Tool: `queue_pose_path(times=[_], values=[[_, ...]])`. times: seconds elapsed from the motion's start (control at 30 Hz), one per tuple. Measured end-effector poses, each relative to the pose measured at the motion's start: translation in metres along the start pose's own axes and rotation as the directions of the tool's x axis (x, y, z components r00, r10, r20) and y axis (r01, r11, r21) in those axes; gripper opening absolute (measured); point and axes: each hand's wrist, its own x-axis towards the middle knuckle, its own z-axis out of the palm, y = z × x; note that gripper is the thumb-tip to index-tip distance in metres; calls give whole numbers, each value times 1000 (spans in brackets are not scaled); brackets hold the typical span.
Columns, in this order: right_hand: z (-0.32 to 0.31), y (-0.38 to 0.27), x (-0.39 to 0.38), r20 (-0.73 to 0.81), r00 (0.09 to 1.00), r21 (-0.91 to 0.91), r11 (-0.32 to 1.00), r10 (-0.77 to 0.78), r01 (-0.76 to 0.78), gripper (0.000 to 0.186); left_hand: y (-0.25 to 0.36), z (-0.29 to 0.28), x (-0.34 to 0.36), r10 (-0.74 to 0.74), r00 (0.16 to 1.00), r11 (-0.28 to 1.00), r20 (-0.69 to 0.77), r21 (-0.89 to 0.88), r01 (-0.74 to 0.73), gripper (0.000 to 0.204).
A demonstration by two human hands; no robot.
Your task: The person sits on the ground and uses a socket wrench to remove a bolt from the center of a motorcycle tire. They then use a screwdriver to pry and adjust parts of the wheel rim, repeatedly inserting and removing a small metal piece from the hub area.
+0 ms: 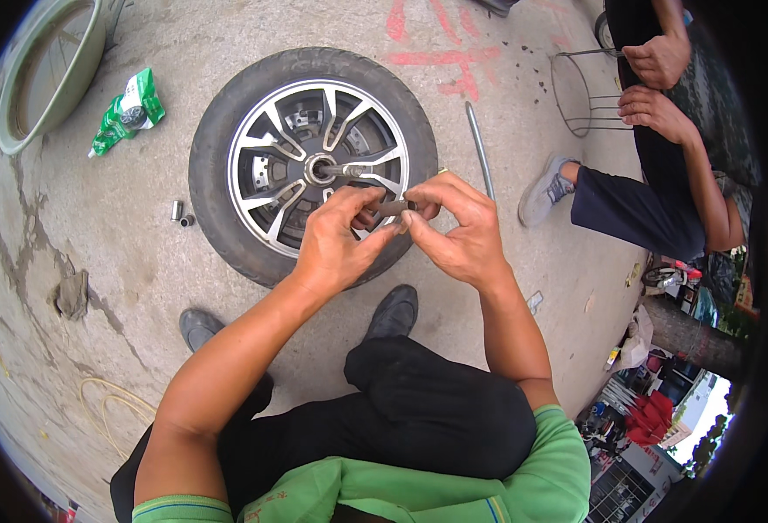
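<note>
Over the near side of a wheel, a short dark metal tube (391, 208) is held between both hands. My left hand (336, 240) pinches one end with thumb and fingers; my right hand (461, 228) grips the other end, its thumb close to the open mouth of the tube. Lying flat on the concrete below is the wheel, a black tyre (214, 187) on a black and silver spoked rim (236, 196). From its hub (319, 170) a metal shaft (349, 171) sticks out. My fingers hide part of the tube and of the rim's near edge.
Two small metal sleeves (182, 215) lie left of the tyre, and a metal rod (480, 150) lies right. A green-and-white bag (131, 112) sits near a basin (88, 74). At right, another person's shoe (545, 190) and a wire frame (583, 131). A hose (105, 397) lies lower left.
</note>
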Motion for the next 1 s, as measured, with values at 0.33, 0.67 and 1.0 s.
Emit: queue_pose_path(times=[0.33, 0.67, 1.0], values=[[-2, 2, -8, -32, 999, 88, 996, 23, -20, 22, -2, 1, -1, 76, 997, 995, -10, -63, -77, 32], [-13, 15, -23, -21, 995, 103, 990, 97, -94, 24, -6, 15, 3, 70, 995, 997, 76, -37, -67, 19], [-14, 46, -32, 81, 976, 209, 954, 201, -214, 28, -31, 24, -4, -207, 963, 952, 171, -191, 238, 15]])
